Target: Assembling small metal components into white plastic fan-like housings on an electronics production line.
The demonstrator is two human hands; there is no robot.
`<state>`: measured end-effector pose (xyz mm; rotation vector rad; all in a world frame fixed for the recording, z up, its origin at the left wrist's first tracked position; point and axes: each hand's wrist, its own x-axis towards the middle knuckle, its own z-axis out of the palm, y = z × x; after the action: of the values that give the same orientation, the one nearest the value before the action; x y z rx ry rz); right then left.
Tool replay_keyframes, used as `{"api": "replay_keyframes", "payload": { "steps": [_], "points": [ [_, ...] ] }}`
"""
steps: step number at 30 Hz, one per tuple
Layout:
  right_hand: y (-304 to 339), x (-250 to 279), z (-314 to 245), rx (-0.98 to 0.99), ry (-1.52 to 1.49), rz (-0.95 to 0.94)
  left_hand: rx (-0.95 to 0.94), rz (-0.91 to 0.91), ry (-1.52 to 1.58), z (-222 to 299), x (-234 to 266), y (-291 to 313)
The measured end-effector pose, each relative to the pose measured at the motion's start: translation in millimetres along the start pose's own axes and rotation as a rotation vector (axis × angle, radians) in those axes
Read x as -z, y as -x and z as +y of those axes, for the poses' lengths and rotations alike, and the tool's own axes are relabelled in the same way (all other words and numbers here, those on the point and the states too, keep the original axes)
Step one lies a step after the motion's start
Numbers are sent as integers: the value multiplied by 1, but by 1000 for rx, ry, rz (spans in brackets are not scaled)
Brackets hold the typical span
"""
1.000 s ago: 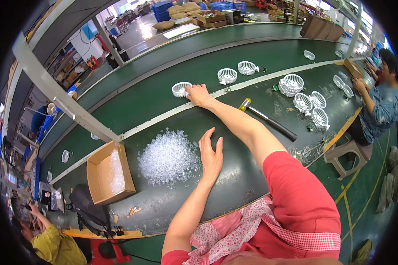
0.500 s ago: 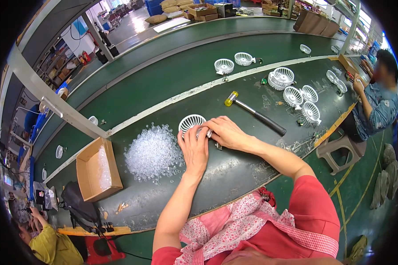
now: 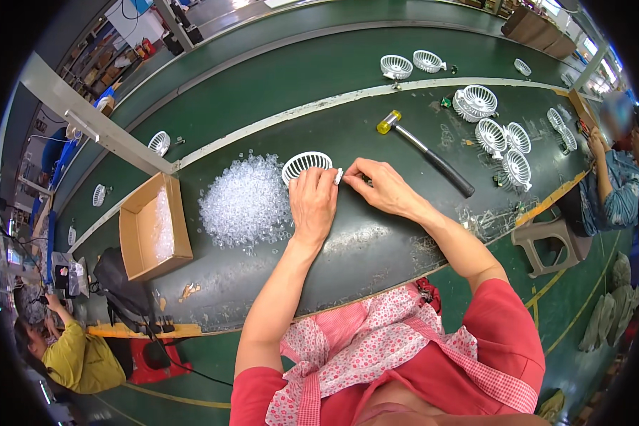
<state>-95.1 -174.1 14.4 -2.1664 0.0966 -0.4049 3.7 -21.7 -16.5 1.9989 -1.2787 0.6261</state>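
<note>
A round white slotted fan housing (image 3: 306, 161) rests on the dark green work surface in front of me. My left hand (image 3: 312, 204) is closed over its near edge, gripping it beside the short white neck that points right. My right hand (image 3: 385, 188) is just right of that neck, thumb and fingers pinched together. Something small and dark shows at those fingertips, too small to name. Left of the housing lies a heap of small clear plastic pieces (image 3: 240, 202). A hammer (image 3: 433, 157) with a yellow head and black handle lies beyond my right hand.
An open cardboard box (image 3: 153, 231) stands left of the heap, near a black bag (image 3: 121, 280). Several white fan housings (image 3: 476, 103) lie at the right and on the green conveyor (image 3: 284, 74). One co-worker (image 3: 618, 181) sits at right, another (image 3: 82, 358) at lower left.
My right hand has drawn away to the right from the left hand and the housing's neck, leaving a small gap. The left hand keeps its hold. The whole view has shifted slightly.
</note>
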Motion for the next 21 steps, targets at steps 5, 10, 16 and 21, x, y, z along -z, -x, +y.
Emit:
{"api": "replay_keyframes", "payload": {
  "steps": [5, 10, 16, 21],
  "points": [
    [5, -5, -3, 224, 135, 85, 29, 34, 22, 2, 3, 0],
    [-1, 1, -4, -102, -113, 28, 69, 81, 149, -1, 8, 2],
    [-4, 14, 6, -301, -605, -136, 151, 113, 426, 7, 11, -4],
    [-1, 16, 1, -193, -645, -99, 185, 99, 532, 9, 12, -7]
  ]
}}
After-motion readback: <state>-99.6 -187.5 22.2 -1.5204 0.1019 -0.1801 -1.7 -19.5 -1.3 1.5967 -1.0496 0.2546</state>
